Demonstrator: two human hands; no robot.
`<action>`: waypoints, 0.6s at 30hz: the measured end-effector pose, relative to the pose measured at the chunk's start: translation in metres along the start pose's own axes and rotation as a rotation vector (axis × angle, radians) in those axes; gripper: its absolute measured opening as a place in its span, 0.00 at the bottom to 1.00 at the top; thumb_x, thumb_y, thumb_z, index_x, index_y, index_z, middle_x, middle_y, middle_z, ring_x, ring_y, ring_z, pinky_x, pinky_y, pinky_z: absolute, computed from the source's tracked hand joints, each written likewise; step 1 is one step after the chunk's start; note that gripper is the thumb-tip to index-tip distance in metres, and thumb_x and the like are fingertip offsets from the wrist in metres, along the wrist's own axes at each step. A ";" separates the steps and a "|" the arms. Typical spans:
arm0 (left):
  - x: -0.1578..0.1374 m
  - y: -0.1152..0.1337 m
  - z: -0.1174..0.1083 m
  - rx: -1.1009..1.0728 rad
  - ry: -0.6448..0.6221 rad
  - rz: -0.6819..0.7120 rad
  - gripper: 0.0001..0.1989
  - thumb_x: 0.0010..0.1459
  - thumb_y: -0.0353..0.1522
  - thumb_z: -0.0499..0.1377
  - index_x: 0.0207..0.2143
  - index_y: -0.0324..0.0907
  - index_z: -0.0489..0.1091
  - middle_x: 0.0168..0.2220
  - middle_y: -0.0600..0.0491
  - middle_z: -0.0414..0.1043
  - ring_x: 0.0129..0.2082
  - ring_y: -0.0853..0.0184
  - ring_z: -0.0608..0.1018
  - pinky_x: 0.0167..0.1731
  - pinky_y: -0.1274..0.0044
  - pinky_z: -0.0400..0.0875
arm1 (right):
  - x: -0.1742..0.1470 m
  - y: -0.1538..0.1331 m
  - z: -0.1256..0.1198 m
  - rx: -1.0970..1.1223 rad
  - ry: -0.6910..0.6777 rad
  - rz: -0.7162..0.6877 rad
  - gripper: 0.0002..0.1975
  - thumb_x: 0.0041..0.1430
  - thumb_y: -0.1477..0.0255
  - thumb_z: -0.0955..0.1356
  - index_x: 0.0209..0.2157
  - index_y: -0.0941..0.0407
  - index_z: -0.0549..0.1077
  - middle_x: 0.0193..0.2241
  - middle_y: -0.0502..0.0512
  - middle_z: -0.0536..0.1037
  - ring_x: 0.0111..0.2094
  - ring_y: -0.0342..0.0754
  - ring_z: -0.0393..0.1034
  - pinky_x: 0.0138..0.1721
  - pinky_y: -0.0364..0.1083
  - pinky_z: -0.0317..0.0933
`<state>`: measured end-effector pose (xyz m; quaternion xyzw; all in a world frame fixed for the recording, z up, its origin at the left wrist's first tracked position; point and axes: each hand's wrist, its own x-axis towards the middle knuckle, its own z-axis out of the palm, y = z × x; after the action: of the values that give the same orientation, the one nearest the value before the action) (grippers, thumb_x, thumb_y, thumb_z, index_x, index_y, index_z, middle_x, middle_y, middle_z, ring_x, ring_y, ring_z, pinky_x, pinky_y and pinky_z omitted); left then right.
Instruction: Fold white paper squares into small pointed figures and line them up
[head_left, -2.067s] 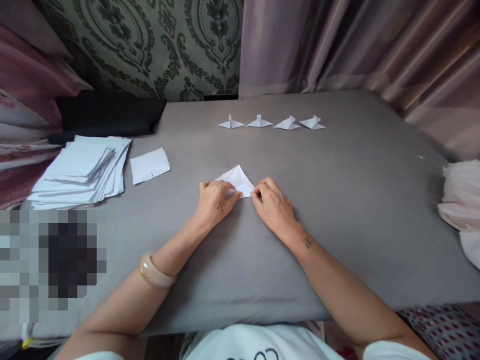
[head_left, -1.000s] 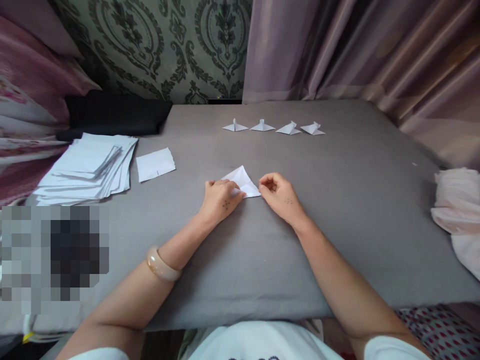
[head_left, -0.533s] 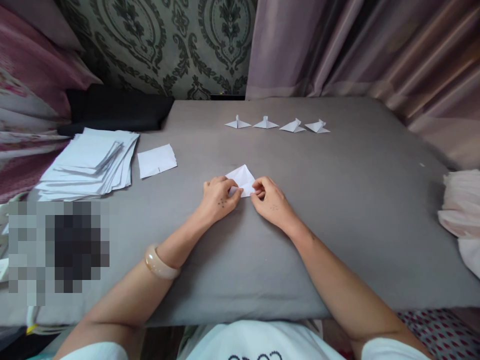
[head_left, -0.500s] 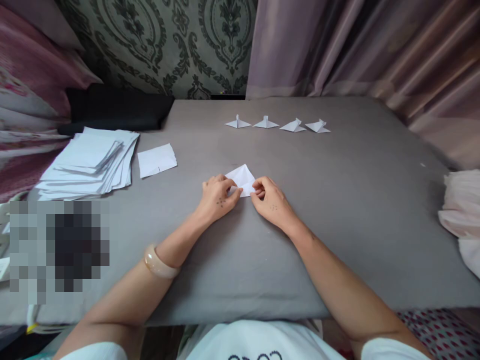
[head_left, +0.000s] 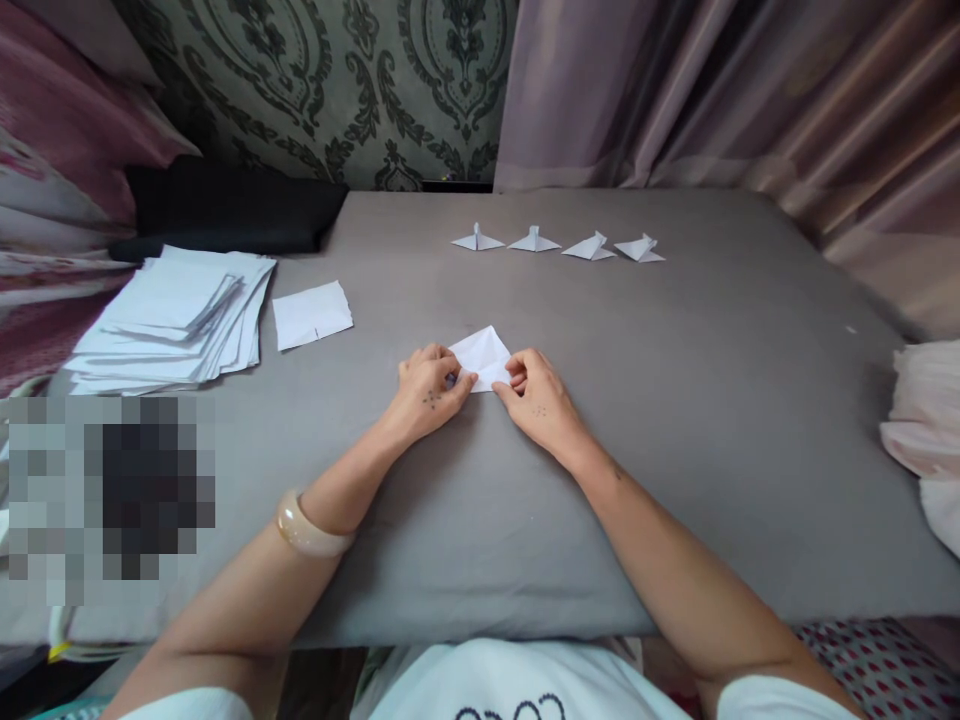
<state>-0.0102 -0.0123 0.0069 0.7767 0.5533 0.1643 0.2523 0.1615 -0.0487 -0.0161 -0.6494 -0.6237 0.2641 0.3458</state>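
A small folded sheet of white paper (head_left: 482, 352) lies on the grey cloth-covered table, with creases showing and one corner pointing away from me. My left hand (head_left: 435, 384) pinches its left edge, the thumb lying along the near side. On the opposite side my right hand (head_left: 537, 395) grips the right edge between thumb and curled fingers. Both hands rest low at the table surface. The fingertips under the paper are partly hidden.
Several folded white paper figures (head_left: 534, 240) stand in a row at the back. To the left are a loose white sheet (head_left: 313, 315), a paper stack (head_left: 169, 310) and a black folded cloth (head_left: 232, 208). Pale fabric (head_left: 926, 410) bunches at the right edge. A blurred patch covers the lower left.
My left hand has shifted slightly left, its thumb moving back along the paper's near edge, so more of the paper shows. My right hand stays almost in place.
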 end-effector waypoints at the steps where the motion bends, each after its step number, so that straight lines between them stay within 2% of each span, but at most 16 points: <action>1: 0.000 0.000 -0.001 -0.004 -0.008 -0.001 0.12 0.57 0.37 0.54 0.26 0.40 0.69 0.39 0.47 0.71 0.43 0.58 0.70 0.46 0.62 0.60 | 0.000 0.000 0.000 -0.002 -0.001 0.006 0.09 0.52 0.71 0.68 0.35 0.54 0.64 0.37 0.54 0.71 0.31 0.43 0.68 0.35 0.46 0.66; 5: 0.001 -0.004 -0.005 -0.049 -0.066 0.005 0.14 0.60 0.39 0.52 0.27 0.41 0.71 0.40 0.48 0.71 0.43 0.59 0.70 0.48 0.61 0.58 | 0.001 0.000 -0.003 0.009 -0.031 0.028 0.09 0.52 0.72 0.67 0.36 0.55 0.64 0.36 0.54 0.72 0.30 0.43 0.69 0.35 0.46 0.66; 9: -0.002 -0.010 -0.010 -0.088 -0.122 0.102 0.12 0.55 0.42 0.58 0.33 0.44 0.73 0.44 0.50 0.70 0.46 0.58 0.69 0.51 0.62 0.56 | 0.000 0.000 -0.007 0.006 -0.038 0.019 0.08 0.52 0.75 0.64 0.37 0.54 0.65 0.35 0.53 0.73 0.31 0.43 0.69 0.36 0.46 0.66; 13: -0.004 -0.013 -0.012 -0.063 -0.146 0.151 0.10 0.53 0.34 0.57 0.38 0.46 0.73 0.46 0.51 0.70 0.47 0.59 0.69 0.52 0.62 0.56 | -0.001 0.002 -0.005 -0.002 -0.014 -0.003 0.08 0.51 0.75 0.64 0.36 0.55 0.65 0.34 0.52 0.73 0.31 0.43 0.69 0.37 0.46 0.65; 18: -0.005 -0.008 -0.009 0.027 -0.063 0.270 0.13 0.54 0.26 0.52 0.38 0.46 0.73 0.46 0.51 0.70 0.47 0.60 0.68 0.50 0.64 0.56 | 0.000 0.003 -0.002 0.013 -0.010 0.013 0.07 0.52 0.72 0.66 0.35 0.54 0.64 0.35 0.53 0.72 0.29 0.42 0.69 0.34 0.45 0.65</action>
<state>-0.0231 -0.0130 0.0093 0.8521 0.4378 0.1646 0.2348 0.1645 -0.0486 -0.0171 -0.6500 -0.6193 0.2737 0.3450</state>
